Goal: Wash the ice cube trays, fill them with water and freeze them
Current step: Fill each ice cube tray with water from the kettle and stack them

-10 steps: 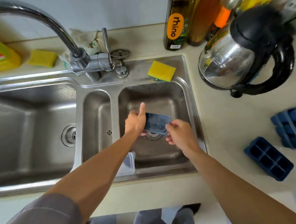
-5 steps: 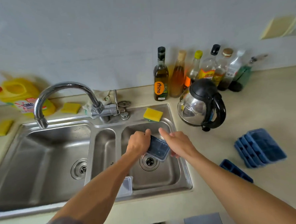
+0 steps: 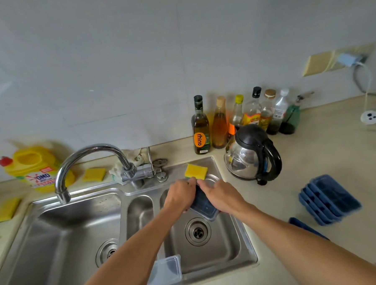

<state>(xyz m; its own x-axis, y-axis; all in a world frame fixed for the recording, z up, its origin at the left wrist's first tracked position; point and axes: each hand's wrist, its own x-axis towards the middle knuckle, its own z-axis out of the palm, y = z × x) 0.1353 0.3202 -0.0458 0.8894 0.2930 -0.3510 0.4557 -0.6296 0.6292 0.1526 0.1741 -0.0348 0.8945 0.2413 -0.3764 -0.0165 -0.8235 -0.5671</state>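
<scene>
Now my left hand (image 3: 180,195) and right hand (image 3: 220,197) both grip the dark blue ice cube tray (image 3: 204,206) above the right basin of the sink (image 3: 221,247). Just beyond them, a yellow sponge (image 3: 196,171) lies on the sink's ledge. More blue trays (image 3: 329,198) sit stacked on the table (image 3: 314,157) to my right.

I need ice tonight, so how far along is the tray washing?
Nothing looks finished. The left hand and right hand hold one blue tray over the right basin; the tap shows no water. The stacked trays wait on the counter; filling and freezing remain.
</scene>
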